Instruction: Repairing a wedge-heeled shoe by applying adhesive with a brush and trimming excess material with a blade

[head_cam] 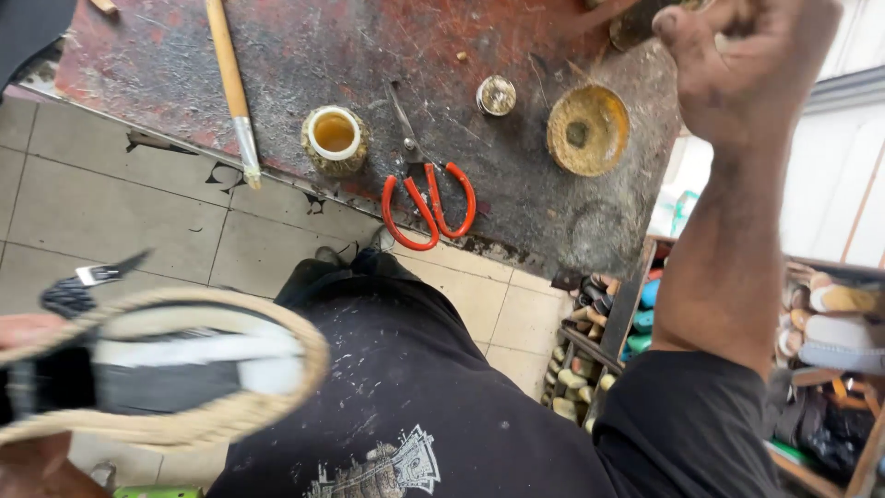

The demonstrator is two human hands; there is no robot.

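1. The left hand (28, 397), at the lower left edge, is gripping a woven straw shoe sole with a black-and-white insole (175, 373); its fingers are closing on the sole's heel end, mostly out of view.
2. The right hand (737, 69) is being held raised at the upper right, fingers curling together; what they are pinching cannot be told.
3. The stained dark table (304, 46) is carrying orange-handled scissors (426, 194), a small glue-crusted jar (335, 138), a round yellowed dish (587, 129) and a wooden-handled brush (230, 88).
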